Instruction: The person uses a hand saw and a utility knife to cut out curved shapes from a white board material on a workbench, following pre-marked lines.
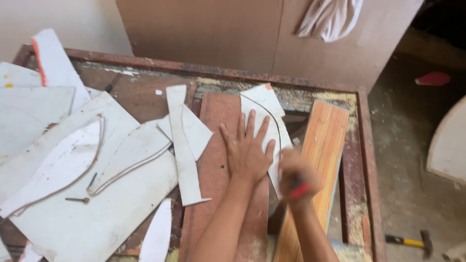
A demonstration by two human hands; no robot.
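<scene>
The left hand (246, 151) lay spread flat on the white template (264, 127). The blurred right hand (297, 178) gripped a red pencil (299, 190). The template looked thin, light, slippery; best pinned mid-sheet.

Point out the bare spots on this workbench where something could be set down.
Free: the brown board left of the left hand, and the striped orange plank beyond the blurred right hand, which grips something red. A dark strip by the far rusty rim also lies bare. Crowded: the left half, heaped with white offcuts.
</scene>
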